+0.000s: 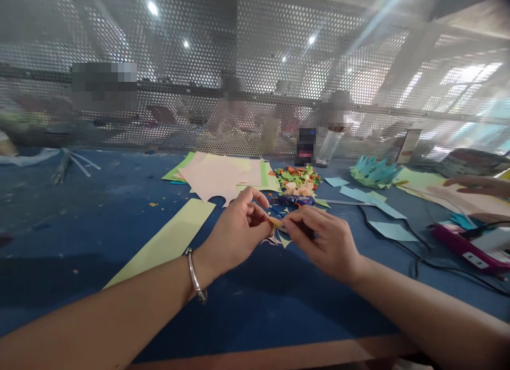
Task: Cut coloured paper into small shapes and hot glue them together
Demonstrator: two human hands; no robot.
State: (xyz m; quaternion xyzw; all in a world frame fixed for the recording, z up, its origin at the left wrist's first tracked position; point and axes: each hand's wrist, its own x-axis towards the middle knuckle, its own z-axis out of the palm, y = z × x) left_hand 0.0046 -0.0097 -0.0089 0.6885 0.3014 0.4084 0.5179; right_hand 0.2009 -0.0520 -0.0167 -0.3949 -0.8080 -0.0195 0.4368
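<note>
Both forearms frame my view: 2 hands pinch 1 small paper piece (276,224).
Left hand (235,233) at 9 o'clock, right hand (322,242) at 3 o'clock, fingertips closed on it above blue table (99,210); I advise firm, even pressure.

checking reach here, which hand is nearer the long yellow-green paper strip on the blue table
Left. The left hand is just right of the yellow-green paper strip; the right hand is further right, beyond the left.

matt blue cloth table (79,216); matt paper sheets (223,173); shiny metal bangle (195,277)
</note>
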